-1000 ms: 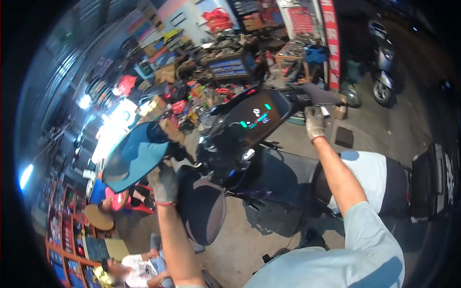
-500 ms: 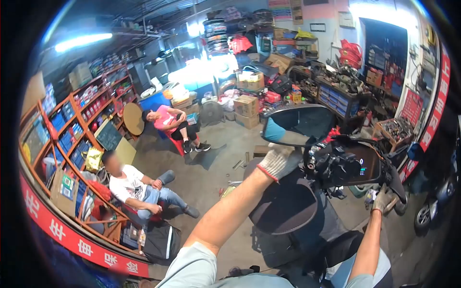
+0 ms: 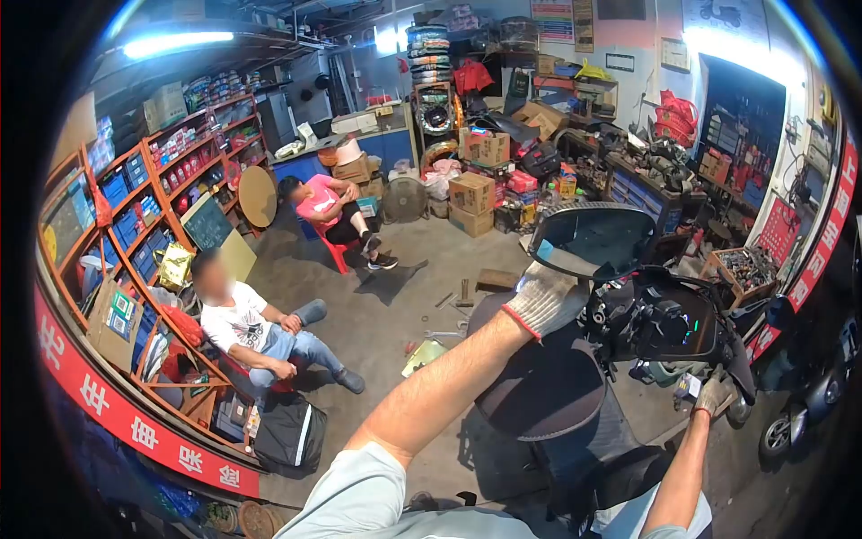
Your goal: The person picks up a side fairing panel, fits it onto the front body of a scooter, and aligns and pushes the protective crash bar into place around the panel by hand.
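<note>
My left hand (image 3: 548, 301), in a light knitted glove, is at the lower edge of the scooter's left mirror (image 3: 597, 241), its fingers partly hidden behind the mirror. Below it spreads a dark handlebar cover (image 3: 543, 382). The right hand (image 3: 711, 395), also gloved, is closed at the right handlebar end, beside a second dark cover (image 3: 740, 366); what its fingers wrap round is too small to make out. Between the hands sits the scooter's dashboard (image 3: 682, 325), with a small green light showing on its dark display.
Two seated people are at the left, one in a pink top (image 3: 321, 202), one in a white shirt (image 3: 247, 325). Orange shelves (image 3: 148, 193) line the left wall. Boxes (image 3: 471, 193) and a workbench (image 3: 637, 193) stand behind. Tools lie on the floor. Another scooter (image 3: 795, 418) is at the right.
The view has swung left and levelled since the oldest frame. My left hand has gone from beside the mirror's lower edge to behind it; the right hand stays near the right handlebar end.
</note>
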### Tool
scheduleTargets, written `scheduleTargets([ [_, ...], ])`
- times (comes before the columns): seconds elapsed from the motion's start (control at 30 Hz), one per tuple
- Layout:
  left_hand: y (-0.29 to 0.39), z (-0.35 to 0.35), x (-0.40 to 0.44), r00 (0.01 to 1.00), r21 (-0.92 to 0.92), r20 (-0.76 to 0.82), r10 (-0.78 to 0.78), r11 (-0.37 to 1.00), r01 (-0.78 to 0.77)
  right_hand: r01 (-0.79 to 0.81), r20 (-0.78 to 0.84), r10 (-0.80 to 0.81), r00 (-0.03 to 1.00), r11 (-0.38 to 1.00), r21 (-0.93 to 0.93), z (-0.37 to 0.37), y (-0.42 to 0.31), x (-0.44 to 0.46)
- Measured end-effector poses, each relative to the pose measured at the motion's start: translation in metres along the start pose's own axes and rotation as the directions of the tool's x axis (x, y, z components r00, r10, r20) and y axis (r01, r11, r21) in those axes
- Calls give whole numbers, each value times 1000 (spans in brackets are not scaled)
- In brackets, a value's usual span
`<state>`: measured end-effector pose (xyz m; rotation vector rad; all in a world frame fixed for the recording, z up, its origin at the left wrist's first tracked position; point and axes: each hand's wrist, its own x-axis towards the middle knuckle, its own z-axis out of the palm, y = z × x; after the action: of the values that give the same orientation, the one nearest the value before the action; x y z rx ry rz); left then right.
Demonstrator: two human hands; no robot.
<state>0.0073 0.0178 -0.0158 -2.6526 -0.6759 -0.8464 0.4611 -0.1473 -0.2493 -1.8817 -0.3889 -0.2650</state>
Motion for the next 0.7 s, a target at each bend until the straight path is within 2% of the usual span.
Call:
scheduleTargets([
  [0.07, -1, 3, -1, 1000, 4, -24, 10, 1000, -9, 6, -21, -6, 1000, 1000, 7, 2, 4, 2],
  [0.13, -1, 8, -3, 983, -47, -180, 44, 997, -54, 12, -41, -12, 999, 1000, 13, 2, 3, 2],
  [0.23, -1, 8, -4, 989, -76, -148, 13, 997, -24, 58, -67, -59, 996, 998, -11, 1, -3, -1],
  [0.33, -1, 8, -3, 989, -167, -143, -22, 986, -2, 12, 8, -12, 1000, 1000, 9, -3, -11, -4],
  [0.4, -1, 6, -5, 983, -134, -182, 5, 991, -30, 43, -50, -44, 998, 999, -6, -4, -12, -5],
  [0.47, -2, 6, -6, 975, -98, -220, 34, 994, -56, 39, -39, -39, 998, 999, -1, -2, -7, -2],
  [0.53, -4, 7, -8, 950, 25, -281, 138, 990, -136, 34, -28, -34, 999, 999, 5, -2, -2, 2],
  [0.67, -5, 11, -8, 956, 2, -265, 122, 992, -126, 15, -40, -16, 999, 999, -43, -10, -24, -9],
  [0.7, -4, 12, -6, 922, -18, -362, 133, 989, -150, -14, -40, 13, 999, 999, -40, -13, -33, -13],
])
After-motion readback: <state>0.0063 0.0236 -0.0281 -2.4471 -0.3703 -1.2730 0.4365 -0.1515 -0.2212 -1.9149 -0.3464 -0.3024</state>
